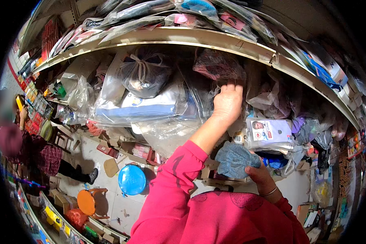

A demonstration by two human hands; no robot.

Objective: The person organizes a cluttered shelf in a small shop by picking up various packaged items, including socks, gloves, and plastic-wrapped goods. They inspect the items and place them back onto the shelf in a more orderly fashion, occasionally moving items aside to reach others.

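My left hand [228, 99] reaches onto the shelf, back of the hand up. Its fingertips meet the lower edge of a clear plastic bag with pink contents [218, 64]; they are partly hidden, so a grip cannot be made out. In my right hand [262, 178] is a crumpled blue-grey cloth [236, 160], held in front of the shelf. Just above the cloth lies a plastic-wrapped white garment pack [271, 134] with a printed label. Left of my left hand, a knotted translucent bag [145, 79] rests on a wrapped white and blue garment [137, 110].
An upper shelf edge [183, 36] curves over my left hand, with packed goods above. Below left stand a blue round stool [132, 180] and an orange stool [86, 202]. Another person [33, 149] stands at far left. Boxes [140, 152] sit low under the shelf.
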